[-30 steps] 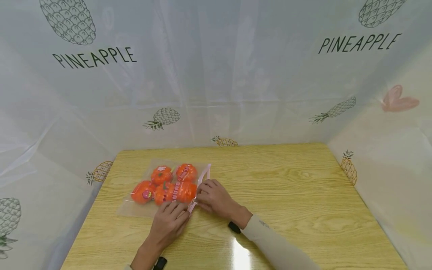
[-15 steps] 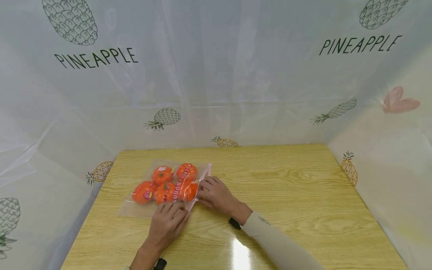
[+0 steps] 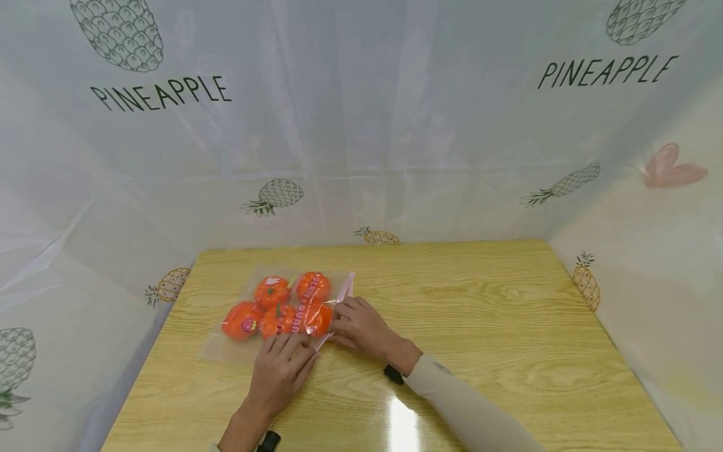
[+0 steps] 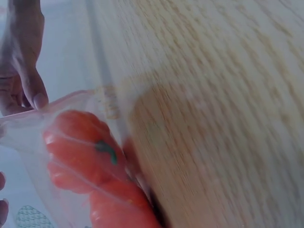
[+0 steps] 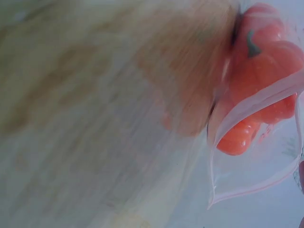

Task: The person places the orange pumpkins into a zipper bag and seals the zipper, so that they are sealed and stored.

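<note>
A clear zip bag with a pink edge and pink print lies on the left half of the table. Inside are several orange-red, ribbed vegetables with green stems, like bell peppers or small pumpkins. My right hand pinches the pink edge at the bag's right side. At its near corner my left hand grips the same edge, its fingertips partly hidden. In the left wrist view, the right thumb presses on the pink edge above one vegetable. The bag's mouth gapes in the right wrist view.
The wood-grain table extends to the right of the bag. A pale curtain printed with pineapples encloses its back and sides. Dark wrist devices sit under both wrists.
The right hand has shifted slightly along the bag's edge, and the film near it looks smoother. The left hand stays nearly where it was. The vegetables have barely moved.
</note>
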A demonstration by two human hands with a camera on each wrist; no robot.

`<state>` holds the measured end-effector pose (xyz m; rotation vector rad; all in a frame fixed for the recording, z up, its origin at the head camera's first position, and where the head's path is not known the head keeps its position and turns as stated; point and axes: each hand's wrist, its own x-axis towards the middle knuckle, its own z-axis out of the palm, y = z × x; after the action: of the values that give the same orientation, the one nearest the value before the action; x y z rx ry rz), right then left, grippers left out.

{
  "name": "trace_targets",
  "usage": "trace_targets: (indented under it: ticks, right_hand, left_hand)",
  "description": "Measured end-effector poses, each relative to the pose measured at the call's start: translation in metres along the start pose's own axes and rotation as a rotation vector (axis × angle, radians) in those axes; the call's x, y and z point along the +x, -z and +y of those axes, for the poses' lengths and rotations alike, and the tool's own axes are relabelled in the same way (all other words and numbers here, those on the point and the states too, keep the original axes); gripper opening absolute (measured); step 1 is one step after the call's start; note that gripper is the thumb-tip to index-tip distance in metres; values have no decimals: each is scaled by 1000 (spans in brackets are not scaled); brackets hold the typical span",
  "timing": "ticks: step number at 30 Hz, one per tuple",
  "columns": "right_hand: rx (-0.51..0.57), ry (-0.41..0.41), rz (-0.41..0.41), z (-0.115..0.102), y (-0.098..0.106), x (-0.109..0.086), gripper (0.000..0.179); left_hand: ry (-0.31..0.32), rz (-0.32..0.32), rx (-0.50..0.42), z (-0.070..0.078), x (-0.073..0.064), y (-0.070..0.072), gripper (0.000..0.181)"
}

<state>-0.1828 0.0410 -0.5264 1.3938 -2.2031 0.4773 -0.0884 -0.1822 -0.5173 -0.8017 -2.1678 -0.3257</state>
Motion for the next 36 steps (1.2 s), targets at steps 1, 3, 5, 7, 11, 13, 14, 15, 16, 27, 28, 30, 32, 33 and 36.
trace_targets:
  ticks: [1, 3, 5, 7, 11, 13, 14, 15, 16, 27, 28, 30, 32, 33, 36]
  right_hand:
    - [-9, 5, 2, 1, 0, 1, 22]
    - [-30, 18, 7, 2, 1, 3, 22]
    - [-40, 28, 17, 4, 2, 4, 21]
    - [-43, 38, 33, 7, 2, 6, 18]
    - [-49, 52, 54, 13, 1, 6, 14]
    - [-52, 53, 57, 15, 1, 7, 14]
    - [-52, 52, 58, 17, 1, 7, 13]
    - [-46, 49, 59, 18, 1, 7, 13]
    - [-41, 45, 60, 19, 1, 7, 12]
    - [-62, 1, 48, 39, 2, 9, 14]
    - [-68, -1, 52, 41, 2, 10, 14]
    - [-81, -3, 60, 44, 2, 10, 14]
    - [-85, -6, 66, 48, 2, 11, 14]
    - [-85, -8, 68, 49, 2, 12, 14]
    - [-94, -11, 68, 55, 1, 13, 14]
  left_hand:
    - [-2, 13, -8, 0, 0, 0, 47]
    - [-4, 31, -21, 1, 1, 0, 46]
    - [-4, 44, -25, 1, 2, 1, 48]
    - [-5, 58, -27, 2, 2, 1, 49]
    - [-9, 72, -28, 2, 3, 2, 49]
    - [-17, 80, -28, 1, 3, 2, 48]
    - [-20, 81, -30, 1, 3, 2, 47]
    - [-22, 81, -30, 1, 3, 2, 46]
    - [-24, 82, -29, 1, 2, 2, 46]
    - [-69, 127, -23, -3, 4, -2, 42]
    - [-74, 132, -21, -3, 5, -3, 41]
    - [-86, 151, -19, -4, 6, -4, 40]
    - [-92, 160, -17, -4, 6, -5, 40]
    - [-94, 163, -16, -4, 7, -5, 40]
    - [-93, 161, -15, -4, 7, -6, 40]
